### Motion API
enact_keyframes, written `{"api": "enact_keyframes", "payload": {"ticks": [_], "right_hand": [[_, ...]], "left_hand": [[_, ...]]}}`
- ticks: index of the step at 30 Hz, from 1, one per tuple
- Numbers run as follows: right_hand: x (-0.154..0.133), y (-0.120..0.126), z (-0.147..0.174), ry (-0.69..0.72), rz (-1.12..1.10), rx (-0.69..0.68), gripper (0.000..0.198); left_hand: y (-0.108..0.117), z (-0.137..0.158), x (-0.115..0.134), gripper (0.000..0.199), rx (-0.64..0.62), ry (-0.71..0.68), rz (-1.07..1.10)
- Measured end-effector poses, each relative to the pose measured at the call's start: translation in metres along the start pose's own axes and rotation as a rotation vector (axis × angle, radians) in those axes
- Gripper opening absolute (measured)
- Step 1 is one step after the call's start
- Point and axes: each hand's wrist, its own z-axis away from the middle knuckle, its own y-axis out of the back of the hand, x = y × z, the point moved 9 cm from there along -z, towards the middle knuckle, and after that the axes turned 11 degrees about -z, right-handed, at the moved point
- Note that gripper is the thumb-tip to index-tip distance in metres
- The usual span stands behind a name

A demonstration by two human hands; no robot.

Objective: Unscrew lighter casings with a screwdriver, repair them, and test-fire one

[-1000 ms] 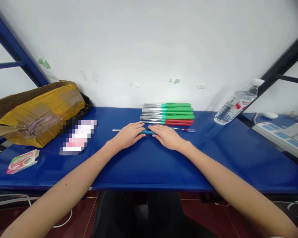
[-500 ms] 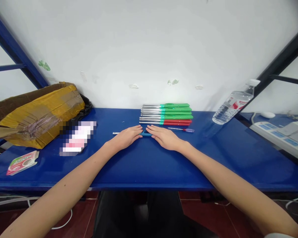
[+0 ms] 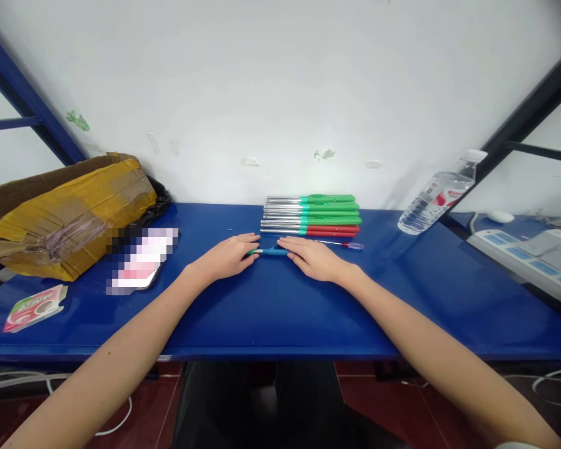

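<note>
A long-nosed lighter with a blue handle (image 3: 275, 251) lies crosswise on the blue table between my hands. My left hand (image 3: 231, 257) is closed around its nozzle end, where a bit of green collar (image 3: 251, 252) shows at the fingertips. A short pale section is bare between the collar and the blue handle; the metal tube is hidden under the hand. My right hand (image 3: 315, 259) grips the other end of the blue handle. Just behind, several similar lighters with green handles (image 3: 334, 209) and red handles (image 3: 334, 231) are lined up, their metal tubes pointing left. A screwdriver (image 3: 353, 246) lies beyond my right hand.
On the left are a taped cardboard box (image 3: 75, 218), a phone with a blurred screen (image 3: 143, 259) and a torn piece of packaging (image 3: 35, 308). A water bottle (image 3: 437, 196) and a power strip (image 3: 528, 259) are on the right. A white wall (image 3: 280, 93) borders the table's back.
My left hand has shifted left along the lighter, covering the metal tip. The green collar and pale section now show beside the blue handle. My right hand stays nearly still.
</note>
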Motion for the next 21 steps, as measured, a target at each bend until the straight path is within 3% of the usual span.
{"api": "enact_keyframes", "payload": {"ticks": [16,21], "right_hand": [[-0.015,0.001,-0.012,0.063,0.138,0.097,0.035],[-0.025,-0.007,-0.015,0.060,0.244,0.043,0.035]], "left_hand": [[0.005,-0.006,0.014,0.036,0.096,-0.028,0.030],[0.002,-0.006,0.017,0.037,0.097,-0.046,0.022]]}}
